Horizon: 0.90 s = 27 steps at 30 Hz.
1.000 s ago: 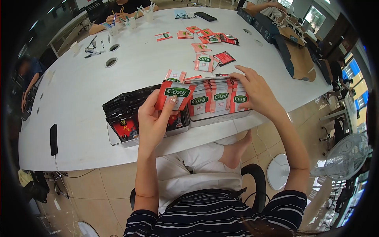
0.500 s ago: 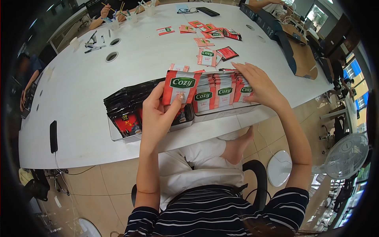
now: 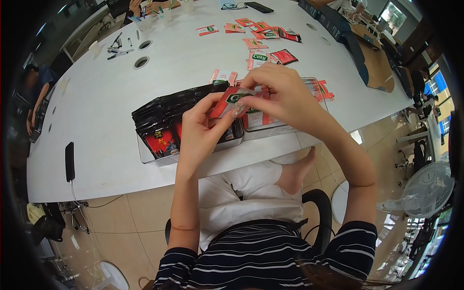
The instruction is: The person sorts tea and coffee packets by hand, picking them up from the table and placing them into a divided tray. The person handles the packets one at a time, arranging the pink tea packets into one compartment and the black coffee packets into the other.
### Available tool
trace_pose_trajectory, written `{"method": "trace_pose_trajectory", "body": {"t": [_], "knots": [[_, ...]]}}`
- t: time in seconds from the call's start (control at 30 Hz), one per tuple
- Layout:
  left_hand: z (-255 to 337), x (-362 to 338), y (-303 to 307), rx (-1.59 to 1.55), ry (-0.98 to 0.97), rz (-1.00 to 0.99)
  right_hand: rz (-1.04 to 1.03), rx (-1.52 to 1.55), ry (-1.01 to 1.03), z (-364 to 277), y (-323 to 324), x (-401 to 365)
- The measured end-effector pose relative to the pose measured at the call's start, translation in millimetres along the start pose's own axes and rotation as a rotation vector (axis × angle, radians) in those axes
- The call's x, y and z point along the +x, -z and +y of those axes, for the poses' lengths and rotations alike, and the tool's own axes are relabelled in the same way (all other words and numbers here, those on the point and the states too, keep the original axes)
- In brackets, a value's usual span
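Observation:
A red-and-white Cozy tea sachet is pinched between both hands, tilted above the containers. My left hand grips its left and lower part with the thumb in front. At its upper right edge, the thumb and fingers of my right hand are closed. Below my right hand stands a clear container with Cozy sachets, partly hidden by that hand. Left of it, another clear container holds a thick row of black sachets with red fronts, partly covered by my left hand.
Loose Cozy sachets lie scattered beyond the containers. Pens, cups, glasses and a black phone are farther back. An open cardboard box stands right; a black device lies left. Other people sit around the table.
My right hand has left the row of sachets in the right container and moved left to the held sachet. That sachet has tilted and is now gripped by both hands. The view shifted slightly.

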<state>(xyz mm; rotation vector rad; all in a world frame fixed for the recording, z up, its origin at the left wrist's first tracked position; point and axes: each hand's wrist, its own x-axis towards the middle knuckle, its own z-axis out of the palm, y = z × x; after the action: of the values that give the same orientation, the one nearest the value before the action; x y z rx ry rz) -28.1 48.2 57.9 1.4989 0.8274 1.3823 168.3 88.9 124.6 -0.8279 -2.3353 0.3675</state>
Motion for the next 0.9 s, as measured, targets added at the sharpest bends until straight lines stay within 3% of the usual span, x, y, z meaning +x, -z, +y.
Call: {"method": "trace_pose_trajectory", "body": {"t": [0.17,0.27,0.37,0.57,0.67,0.9], "knots": [[1.2,1.2,-4.2,-0.025,0.005,0.019,0.083,0.038,-0.199,12.4,33.3,-8.6],[3.4,1.8,-3.6,0.000,0.013,-0.007,-0.001,-0.111,-0.274,25.2,54.5,-26.2],[1.9,1.2,-2.5,0.027,0.010,-0.004,-0.151,-0.262,-0.190,44.3,53.1,-45.5],[-1.6,1.4,-2.4,0.043,-0.009,0.015,-0.133,-0.492,-0.149,47.7,18.7,-56.5],[1.9,1.1,-2.6,0.046,0.018,0.001,-0.020,-0.528,-0.070,50.8,9.2,-55.0],[3.7,1.1,-1.7,0.040,0.047,-0.029,-0.117,-0.511,-0.046,52.5,11.6,-50.9]]}}
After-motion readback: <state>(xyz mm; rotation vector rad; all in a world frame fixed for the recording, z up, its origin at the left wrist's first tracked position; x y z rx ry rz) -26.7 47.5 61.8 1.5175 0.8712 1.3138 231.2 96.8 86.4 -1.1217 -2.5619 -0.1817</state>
